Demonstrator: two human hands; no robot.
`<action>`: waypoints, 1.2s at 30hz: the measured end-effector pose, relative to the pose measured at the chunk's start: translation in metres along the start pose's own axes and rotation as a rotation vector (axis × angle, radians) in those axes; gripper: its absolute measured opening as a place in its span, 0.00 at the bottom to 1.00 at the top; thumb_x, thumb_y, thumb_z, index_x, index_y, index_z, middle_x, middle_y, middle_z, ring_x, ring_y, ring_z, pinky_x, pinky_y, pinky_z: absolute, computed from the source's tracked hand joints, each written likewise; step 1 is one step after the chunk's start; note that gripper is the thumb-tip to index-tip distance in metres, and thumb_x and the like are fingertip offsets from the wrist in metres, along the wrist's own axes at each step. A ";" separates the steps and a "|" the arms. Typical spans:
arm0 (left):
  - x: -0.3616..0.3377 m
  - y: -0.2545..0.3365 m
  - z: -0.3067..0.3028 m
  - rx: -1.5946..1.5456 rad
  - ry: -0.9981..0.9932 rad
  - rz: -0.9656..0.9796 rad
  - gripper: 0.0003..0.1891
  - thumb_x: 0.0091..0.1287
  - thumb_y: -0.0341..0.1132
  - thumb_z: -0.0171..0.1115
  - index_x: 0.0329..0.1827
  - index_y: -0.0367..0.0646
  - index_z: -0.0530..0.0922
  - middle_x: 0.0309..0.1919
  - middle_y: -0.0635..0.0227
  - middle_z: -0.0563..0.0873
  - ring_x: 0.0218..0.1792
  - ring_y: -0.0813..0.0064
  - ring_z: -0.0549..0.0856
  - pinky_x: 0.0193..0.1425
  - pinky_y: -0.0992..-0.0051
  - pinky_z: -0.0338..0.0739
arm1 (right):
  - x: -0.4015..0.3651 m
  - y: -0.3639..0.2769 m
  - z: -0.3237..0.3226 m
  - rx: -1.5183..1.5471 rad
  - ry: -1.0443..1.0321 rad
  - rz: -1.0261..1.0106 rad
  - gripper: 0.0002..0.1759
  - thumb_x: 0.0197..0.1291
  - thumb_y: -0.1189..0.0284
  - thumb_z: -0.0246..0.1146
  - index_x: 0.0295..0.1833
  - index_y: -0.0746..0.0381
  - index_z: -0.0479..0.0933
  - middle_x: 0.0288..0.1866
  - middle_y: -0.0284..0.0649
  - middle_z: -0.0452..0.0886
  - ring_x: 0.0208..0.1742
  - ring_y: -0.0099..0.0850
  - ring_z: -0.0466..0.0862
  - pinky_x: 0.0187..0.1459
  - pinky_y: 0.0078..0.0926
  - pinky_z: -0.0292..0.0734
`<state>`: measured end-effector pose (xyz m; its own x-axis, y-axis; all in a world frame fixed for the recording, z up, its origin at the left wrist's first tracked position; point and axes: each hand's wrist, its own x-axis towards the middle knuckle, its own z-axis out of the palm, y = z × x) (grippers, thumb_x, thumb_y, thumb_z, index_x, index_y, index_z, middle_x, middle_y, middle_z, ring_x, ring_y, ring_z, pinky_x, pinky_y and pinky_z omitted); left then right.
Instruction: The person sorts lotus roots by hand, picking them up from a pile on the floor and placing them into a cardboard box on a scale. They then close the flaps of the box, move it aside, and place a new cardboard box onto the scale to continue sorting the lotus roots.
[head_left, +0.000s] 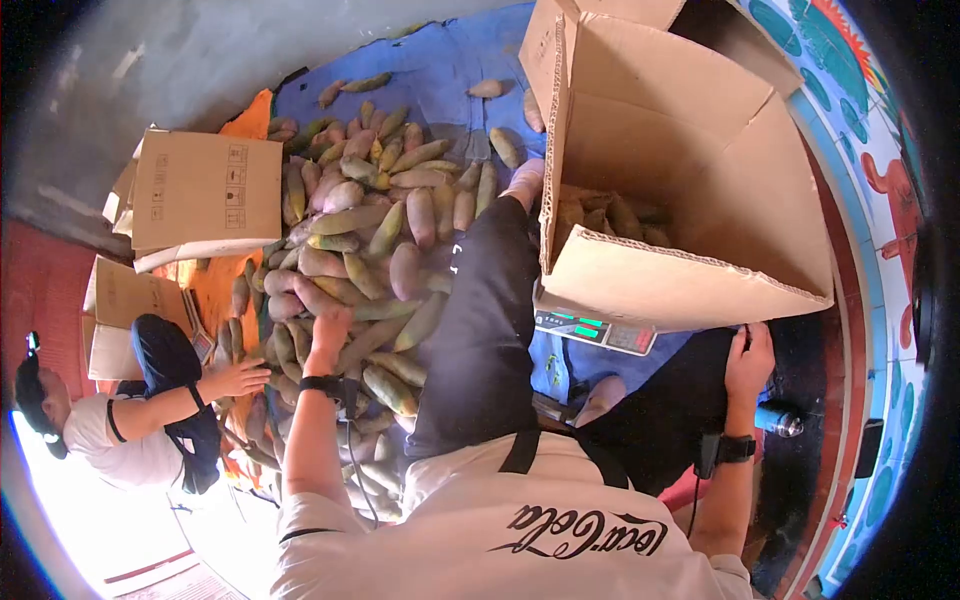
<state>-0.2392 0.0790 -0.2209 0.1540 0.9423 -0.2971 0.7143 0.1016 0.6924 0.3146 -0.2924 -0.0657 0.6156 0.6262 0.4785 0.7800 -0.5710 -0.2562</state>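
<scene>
My left hand (pixel 332 326) reaches into a heap of long green-and-pink radish-like vegetables (pixel 422 215). Its fingers curl around a pinkish one (pixel 312 295) on top. On the other side, my right hand (pixel 750 358) is closed with nothing showing in it, by the dark cloth of my leg, just below the lower corner of a large open cardboard box (pixel 690 275). Several of the vegetables (pixel 625 215) lie inside that box in shadow. Under its front edge, a digital scale (pixel 592 328) shows green lit figures.
Blue sheeting (pixel 440 75) lies beneath the heap. Two more cardboard boxes (pixel 207 190) stand at left. A co-worker (pixel 125 430) crouches there, one hand (pixel 240 378) held out at the heap's edge. A bottle-like object (pixel 780 420) lies at right, near the painted wall (pixel 870 200).
</scene>
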 end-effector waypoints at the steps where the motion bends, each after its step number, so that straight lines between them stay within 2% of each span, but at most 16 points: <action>1: -0.001 -0.037 0.006 0.282 0.025 0.178 0.11 0.60 0.36 0.51 0.34 0.38 0.78 0.29 0.62 0.83 0.34 0.63 0.83 0.39 0.68 0.76 | -0.001 0.002 0.000 -0.003 -0.005 -0.006 0.09 0.55 0.75 0.55 0.42 0.65 0.73 0.40 0.49 0.76 0.41 0.48 0.76 0.43 0.39 0.71; 3: -0.012 -0.069 0.013 0.558 0.047 0.354 0.12 0.60 0.37 0.51 0.35 0.38 0.79 0.31 0.61 0.84 0.37 0.59 0.82 0.43 0.65 0.77 | -0.001 0.006 0.001 -0.032 -0.064 0.033 0.10 0.56 0.75 0.55 0.43 0.66 0.73 0.42 0.50 0.77 0.44 0.48 0.76 0.46 0.39 0.71; 4: -0.017 -0.071 0.015 0.733 -0.093 0.171 0.13 0.59 0.38 0.53 0.39 0.39 0.78 0.36 0.60 0.83 0.42 0.57 0.81 0.48 0.63 0.75 | -0.001 0.006 0.001 -0.038 -0.066 0.029 0.10 0.56 0.75 0.55 0.43 0.66 0.73 0.42 0.50 0.77 0.44 0.48 0.76 0.46 0.39 0.71; 6: -0.029 -0.076 0.021 0.896 -0.246 -0.018 0.16 0.57 0.40 0.54 0.43 0.39 0.77 0.41 0.58 0.82 0.47 0.55 0.79 0.53 0.61 0.73 | -0.001 0.006 0.000 -0.036 -0.105 0.055 0.11 0.56 0.75 0.54 0.45 0.67 0.73 0.44 0.52 0.76 0.46 0.50 0.76 0.48 0.39 0.71; 8: -0.043 -0.080 0.026 0.607 0.032 -0.392 0.20 0.55 0.43 0.58 0.48 0.40 0.75 0.51 0.56 0.76 0.52 0.54 0.75 0.56 0.63 0.71 | -0.002 0.014 0.003 -0.075 -0.124 0.060 0.11 0.56 0.76 0.54 0.45 0.67 0.73 0.44 0.52 0.76 0.46 0.50 0.76 0.48 0.39 0.71; 9: -0.041 -0.098 0.025 0.678 -0.016 -0.392 0.25 0.53 0.45 0.59 0.52 0.41 0.71 0.55 0.55 0.72 0.55 0.53 0.73 0.56 0.64 0.70 | -0.003 0.016 0.005 -0.104 -0.137 0.068 0.11 0.56 0.76 0.54 0.45 0.68 0.73 0.44 0.53 0.76 0.47 0.50 0.76 0.48 0.40 0.71; 13: -0.057 -0.060 0.024 0.742 0.052 -0.325 0.26 0.54 0.44 0.58 0.55 0.43 0.69 0.54 0.56 0.73 0.57 0.56 0.71 0.58 0.63 0.67 | 0.000 0.012 0.006 -0.130 -0.127 0.016 0.11 0.56 0.76 0.54 0.44 0.68 0.73 0.43 0.53 0.77 0.45 0.51 0.76 0.46 0.41 0.71; 16: -0.051 -0.062 0.029 0.876 -0.016 -0.289 0.25 0.56 0.42 0.56 0.57 0.45 0.67 0.53 0.58 0.73 0.59 0.59 0.69 0.59 0.62 0.64 | 0.001 0.011 0.007 -0.100 -0.134 0.119 0.11 0.56 0.76 0.55 0.45 0.68 0.72 0.41 0.54 0.77 0.43 0.51 0.77 0.44 0.41 0.72; 22: -0.042 -0.068 0.039 1.065 -0.044 -0.281 0.16 0.61 0.37 0.49 0.52 0.44 0.72 0.50 0.61 0.75 0.55 0.62 0.72 0.57 0.63 0.64 | 0.002 0.008 0.004 -0.121 -0.146 0.097 0.11 0.56 0.75 0.55 0.44 0.68 0.72 0.38 0.54 0.76 0.41 0.52 0.76 0.42 0.42 0.71; 25: -0.049 -0.070 0.042 1.210 -0.224 -0.245 0.13 0.62 0.35 0.50 0.46 0.43 0.78 0.49 0.61 0.75 0.53 0.63 0.74 0.54 0.65 0.69 | 0.002 0.012 0.007 -0.139 -0.101 0.055 0.11 0.56 0.74 0.54 0.44 0.67 0.72 0.40 0.54 0.76 0.42 0.52 0.76 0.43 0.43 0.71; 28: -0.050 -0.070 0.046 1.183 -0.226 -0.276 0.12 0.61 0.35 0.53 0.45 0.43 0.79 0.49 0.60 0.76 0.53 0.63 0.74 0.53 0.67 0.72 | 0.002 0.008 0.007 -0.155 -0.114 0.081 0.11 0.55 0.74 0.55 0.44 0.67 0.72 0.42 0.54 0.76 0.43 0.53 0.75 0.44 0.44 0.70; 31: -0.041 -0.103 0.055 1.064 -0.259 -0.326 0.18 0.60 0.36 0.55 0.50 0.34 0.73 0.49 0.57 0.77 0.51 0.61 0.79 0.50 0.68 0.76 | 0.002 0.010 0.008 -0.184 -0.119 0.044 0.15 0.54 0.74 0.56 0.48 0.66 0.71 0.47 0.54 0.76 0.47 0.52 0.75 0.49 0.43 0.71; 32: -0.043 -0.105 0.054 1.021 -0.290 -0.308 0.20 0.59 0.38 0.55 0.50 0.32 0.72 0.48 0.54 0.78 0.49 0.60 0.80 0.49 0.68 0.76 | 0.004 0.006 0.007 -0.170 -0.043 -0.026 0.10 0.54 0.75 0.56 0.42 0.67 0.72 0.38 0.53 0.77 0.40 0.51 0.77 0.42 0.41 0.71; 34: -0.046 -0.086 0.047 0.931 -0.375 -0.249 0.23 0.58 0.40 0.56 0.50 0.29 0.71 0.44 0.48 0.80 0.47 0.58 0.81 0.49 0.67 0.77 | 0.001 0.006 0.009 -0.161 -0.008 0.015 0.10 0.53 0.76 0.57 0.42 0.67 0.72 0.36 0.53 0.77 0.39 0.52 0.77 0.40 0.41 0.72; 35: -0.057 -0.046 0.038 0.870 -0.352 -0.248 0.24 0.54 0.45 0.58 0.43 0.30 0.74 0.38 0.47 0.82 0.44 0.52 0.81 0.47 0.64 0.77 | 0.003 -0.001 0.004 -0.141 -0.063 0.071 0.12 0.52 0.75 0.57 0.43 0.65 0.73 0.39 0.52 0.77 0.41 0.51 0.77 0.42 0.41 0.72; 36: -0.038 -0.139 0.050 0.813 -0.263 -0.105 0.25 0.52 0.50 0.60 0.36 0.31 0.77 0.33 0.48 0.83 0.41 0.50 0.82 0.46 0.62 0.77 | 0.005 -0.007 0.000 -0.115 -0.119 0.126 0.13 0.51 0.74 0.57 0.45 0.64 0.73 0.42 0.52 0.77 0.43 0.50 0.77 0.43 0.42 0.73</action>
<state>-0.3103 0.0128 -0.3386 0.1411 0.8260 -0.5457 0.9853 -0.1707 -0.0036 0.3125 -0.2854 -0.0612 0.7221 0.6000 0.3444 0.6818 -0.7016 -0.2071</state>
